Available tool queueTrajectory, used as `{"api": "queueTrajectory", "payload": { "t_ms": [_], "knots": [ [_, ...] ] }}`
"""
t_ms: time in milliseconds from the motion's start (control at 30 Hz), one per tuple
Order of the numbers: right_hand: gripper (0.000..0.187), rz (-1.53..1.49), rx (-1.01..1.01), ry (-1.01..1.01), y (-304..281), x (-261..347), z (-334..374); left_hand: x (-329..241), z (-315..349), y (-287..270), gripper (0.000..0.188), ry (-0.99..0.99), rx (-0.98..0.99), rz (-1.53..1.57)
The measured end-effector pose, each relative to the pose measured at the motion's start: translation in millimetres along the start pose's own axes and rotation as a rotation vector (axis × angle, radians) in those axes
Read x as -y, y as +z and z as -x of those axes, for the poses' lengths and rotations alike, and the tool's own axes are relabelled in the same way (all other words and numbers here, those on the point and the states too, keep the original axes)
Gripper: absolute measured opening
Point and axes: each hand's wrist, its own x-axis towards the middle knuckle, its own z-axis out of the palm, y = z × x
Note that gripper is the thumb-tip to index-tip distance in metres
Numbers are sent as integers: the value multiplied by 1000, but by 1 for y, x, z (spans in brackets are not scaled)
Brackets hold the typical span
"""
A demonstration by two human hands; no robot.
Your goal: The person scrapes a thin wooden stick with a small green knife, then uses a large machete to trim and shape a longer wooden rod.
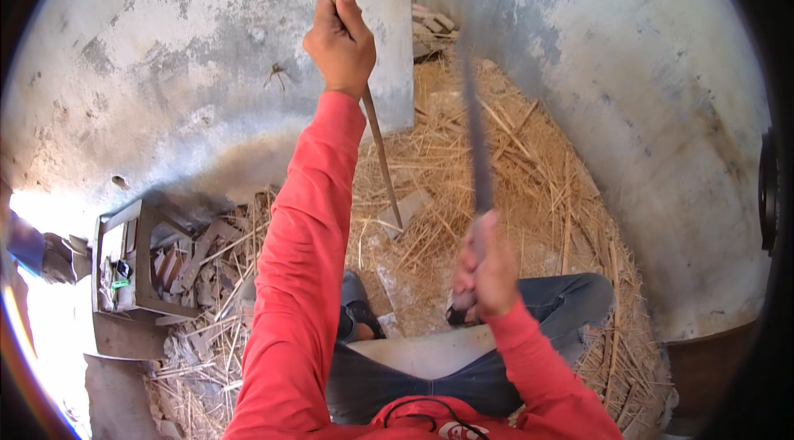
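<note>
My left hand (pixel 341 45), arm stretched out, is closed round the upper end of a long thin wooden stick (pixel 378 138). The stick slants down, and its lower tip meets a flat block (pixel 405 210) on the floor, or stands just in front of it. My right hand (pixel 488 270) grips the handle of a long-bladed knife, like a machete (pixel 477 126). Its dark blade points up and away, to the right of the stick and apart from it. Motion smears the blade, most of all toward its tip.
Straw and split wood slivers (pixel 529 167) cover the floor around my legs. A small wooden cabinet (pixel 141 262) stands at the left beside scrap pieces. Bare walls (pixel 645 109) close in ahead and right. At the far left edge another person's arm (pixel 29 246) shows.
</note>
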Motion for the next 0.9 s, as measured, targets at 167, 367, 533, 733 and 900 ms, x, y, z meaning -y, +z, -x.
{"api": "queueTrajectory", "payload": {
  "t_ms": [167, 367, 533, 733, 900],
  "knots": [
    [52, -292, 111, -586, 23, 5, 0, -5, 0, 5, 35, -26, 6, -11],
    [48, 41, -31, 406, -23, -84, 1, -1, -4, -6, 35, -8, -61, -26],
    [51, -155, 71, -213, 17, 24, -6, 0, -5, -15, 37, -36, -25, -33],
    [52, 135, 158, -65, 0, -51, -12, 7, -3, -7, 38, 3, -53, 79],
    [50, 213, -56, 348, -41, -63, -18, 21, -12, -24, 41, -55, -32, 106]
  ]
}}
